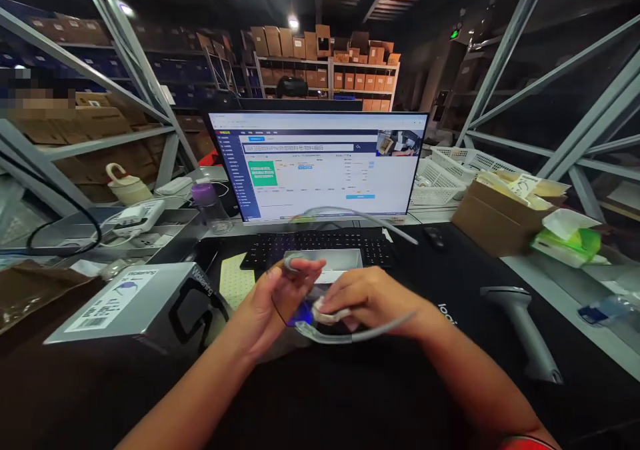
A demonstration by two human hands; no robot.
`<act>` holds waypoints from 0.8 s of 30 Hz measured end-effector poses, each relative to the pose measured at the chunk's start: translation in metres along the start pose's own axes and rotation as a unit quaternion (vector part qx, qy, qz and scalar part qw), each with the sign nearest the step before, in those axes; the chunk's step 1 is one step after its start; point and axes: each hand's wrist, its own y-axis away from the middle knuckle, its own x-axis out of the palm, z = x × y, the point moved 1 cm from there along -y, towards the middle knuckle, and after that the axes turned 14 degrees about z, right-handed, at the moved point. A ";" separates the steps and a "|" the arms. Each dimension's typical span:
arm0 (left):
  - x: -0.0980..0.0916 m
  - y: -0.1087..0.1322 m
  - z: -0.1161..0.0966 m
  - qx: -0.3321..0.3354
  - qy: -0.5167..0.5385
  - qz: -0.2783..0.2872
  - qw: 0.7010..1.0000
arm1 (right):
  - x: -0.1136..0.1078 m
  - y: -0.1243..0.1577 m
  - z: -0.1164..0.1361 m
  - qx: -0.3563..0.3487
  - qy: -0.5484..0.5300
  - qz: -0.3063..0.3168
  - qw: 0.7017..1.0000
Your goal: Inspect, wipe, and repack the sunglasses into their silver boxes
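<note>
A pair of glasses (345,337) with thin grey temple arms and a blue-tinted lens is between my two hands, both arms pointing right. My left hand (280,303) holds it at the left side, thumb and fingers around the frame. My right hand (370,297) is closed on a crumpled whitish cloth (330,313), pressed near the lens. Much of the frame is hidden by my fingers, and the upper arm is blurred. Just behind my hands lies an open pale grey box (340,260), in front of the black keyboard (270,243).
On the left stands a grey printed box (125,303). A monitor (320,170) is at the back. To the right are a mouse (434,237), a barcode scanner (525,333), a cardboard box (493,217), a green tissue pack (567,240) and white baskets (435,182). A purple-lidded bottle (210,207) stands left.
</note>
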 end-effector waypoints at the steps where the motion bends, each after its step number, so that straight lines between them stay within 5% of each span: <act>1: -0.001 -0.002 -0.004 0.010 0.012 -0.016 1.000 | -0.012 0.007 -0.004 0.066 -0.002 0.049 0.997; 3: -0.003 -0.005 -0.011 0.028 0.034 -0.040 0.998 | -0.036 0.025 -0.015 0.254 0.037 0.102 0.961; 6: -0.006 -0.007 -0.017 0.044 0.052 -0.078 0.995 | -0.062 0.050 -0.036 0.487 0.115 0.088 0.861; 9: -0.008 -0.007 -0.016 0.038 0.063 -0.114 0.991 | -0.075 0.066 -0.050 0.572 0.144 0.083 0.804; 12: -0.009 -0.007 -0.014 0.019 0.077 -0.150 0.985 | -0.078 0.072 -0.038 0.597 0.180 0.065 0.779; 15: -0.010 -0.009 -0.020 -0.013 0.088 -0.226 0.970 | -0.067 0.069 0.003 0.524 0.243 0.006 0.816; 18: -0.009 -0.010 -0.028 0.005 0.086 -0.304 0.949 | -0.040 0.055 0.050 0.264 0.334 -0.121 0.897; 21: -0.005 -0.008 -0.031 0.037 0.080 -0.330 0.940 | -0.007 0.028 0.071 0.056 0.410 -0.150 0.898; 24: 0.003 -0.002 -0.027 0.010 0.074 -0.303 0.950 | 0.013 0.001 0.057 -0.031 0.466 -0.091 0.880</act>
